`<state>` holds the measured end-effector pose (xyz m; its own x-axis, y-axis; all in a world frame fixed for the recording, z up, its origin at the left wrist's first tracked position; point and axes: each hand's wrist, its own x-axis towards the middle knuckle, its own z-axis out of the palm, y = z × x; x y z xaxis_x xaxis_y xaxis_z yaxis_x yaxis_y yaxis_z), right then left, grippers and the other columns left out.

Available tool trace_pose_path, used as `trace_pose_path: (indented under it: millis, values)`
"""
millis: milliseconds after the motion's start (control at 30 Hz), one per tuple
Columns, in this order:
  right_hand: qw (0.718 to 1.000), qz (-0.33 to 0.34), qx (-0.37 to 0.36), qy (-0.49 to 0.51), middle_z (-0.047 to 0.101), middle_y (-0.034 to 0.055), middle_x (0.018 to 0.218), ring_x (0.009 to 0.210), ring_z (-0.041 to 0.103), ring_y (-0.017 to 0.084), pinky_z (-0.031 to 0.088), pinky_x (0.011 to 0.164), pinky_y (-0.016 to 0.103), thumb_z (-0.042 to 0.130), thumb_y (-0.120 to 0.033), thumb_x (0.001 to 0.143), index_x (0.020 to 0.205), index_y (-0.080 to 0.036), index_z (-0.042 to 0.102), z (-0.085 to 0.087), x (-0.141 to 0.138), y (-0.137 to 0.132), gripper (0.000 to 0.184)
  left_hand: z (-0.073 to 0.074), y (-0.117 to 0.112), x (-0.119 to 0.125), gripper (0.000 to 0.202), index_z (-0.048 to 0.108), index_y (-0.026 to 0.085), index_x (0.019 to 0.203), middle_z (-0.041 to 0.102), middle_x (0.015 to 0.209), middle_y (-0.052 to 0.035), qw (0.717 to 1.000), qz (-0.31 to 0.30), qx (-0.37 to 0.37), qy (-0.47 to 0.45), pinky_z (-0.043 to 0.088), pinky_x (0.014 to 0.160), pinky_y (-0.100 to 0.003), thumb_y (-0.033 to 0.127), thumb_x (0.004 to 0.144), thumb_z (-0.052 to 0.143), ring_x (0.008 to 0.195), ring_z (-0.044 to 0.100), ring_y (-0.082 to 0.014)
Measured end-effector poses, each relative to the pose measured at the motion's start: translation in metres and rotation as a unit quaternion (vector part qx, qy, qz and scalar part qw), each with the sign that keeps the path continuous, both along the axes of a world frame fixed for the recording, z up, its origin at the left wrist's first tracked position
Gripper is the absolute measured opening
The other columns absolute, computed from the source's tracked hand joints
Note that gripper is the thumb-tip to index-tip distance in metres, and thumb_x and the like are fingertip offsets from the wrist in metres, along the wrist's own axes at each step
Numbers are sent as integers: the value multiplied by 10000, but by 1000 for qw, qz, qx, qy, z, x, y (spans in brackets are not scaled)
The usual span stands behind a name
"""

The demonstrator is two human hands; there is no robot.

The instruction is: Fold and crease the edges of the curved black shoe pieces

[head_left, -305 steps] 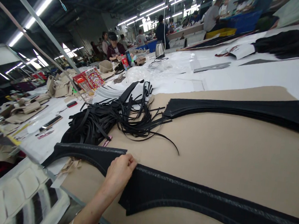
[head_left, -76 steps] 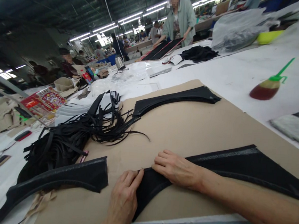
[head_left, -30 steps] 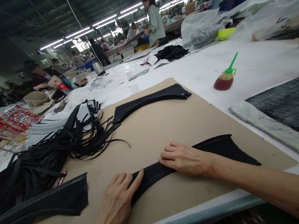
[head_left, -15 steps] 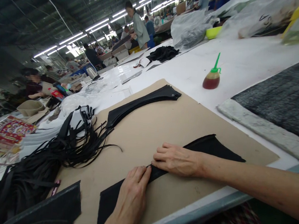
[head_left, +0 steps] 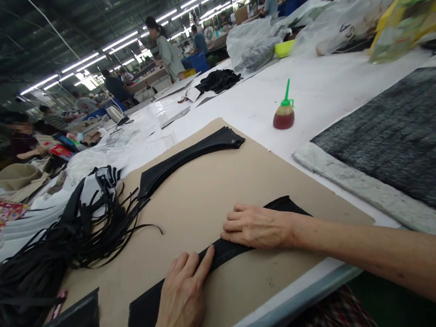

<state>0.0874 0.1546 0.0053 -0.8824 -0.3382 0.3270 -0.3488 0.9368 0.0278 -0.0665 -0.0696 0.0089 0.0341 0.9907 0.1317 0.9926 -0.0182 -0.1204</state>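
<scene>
A curved black fabric piece [head_left: 229, 253], narrow in the middle and wide at its ends, lies across the brown board. My left hand [head_left: 186, 288] rests on its lower-left half, index finger stretched out along the upper edge and apart from the other fingers. Farther along the same edge, my right hand [head_left: 256, 227] is closed, with curled fingers pinching the fabric; its fingertips are partly hidden. A short gap separates the two hands. Beyond them lies a stack of similar black pieces [head_left: 191, 156]. Another black piece [head_left: 78, 316] shows at the bottom left.
Under the work lies a brown board [head_left: 183, 216] on a white table [head_left: 253, 105]. A tangle of black strips [head_left: 53, 251] covers the left side. A green-topped oil bottle [head_left: 284, 116] stands beyond the board, and dark grey fabric [head_left: 396, 133] lies at right. Other people sit or stand farther back.
My left index finger has lifted away from the other fingers and straightened along the edge. The right hand still grips the fabric. The whole view has shifted, moving the surroundings leftward.
</scene>
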Motion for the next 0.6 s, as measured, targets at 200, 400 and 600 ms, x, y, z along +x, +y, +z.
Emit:
trace_pose_path:
  millis: [200,400,600]
  values:
    - [1000,-21,-12,-15,570,30,872,770,461,162,321,681,324,467,-197,984,971,-160,607,4,16,10,146,3,7,1,730,384,280,1434,539,912,-41,998,16,-45,40,428,729,-323,-64,791,384,814,494,-191]
    - [999,-26,-12,-23,577,39,925,815,482,165,326,696,334,460,-205,990,1041,-162,598,2,25,17,154,7,17,1,607,554,268,1277,538,952,-53,1000,9,-8,-13,458,727,-319,-57,793,386,837,525,-185]
    - [999,-33,-12,-30,573,36,946,842,479,165,327,717,339,467,-229,991,1032,-165,601,2,27,16,153,4,50,26,477,562,135,1187,592,1058,-88,990,-22,39,-134,504,849,-325,-59,811,343,951,542,-188]
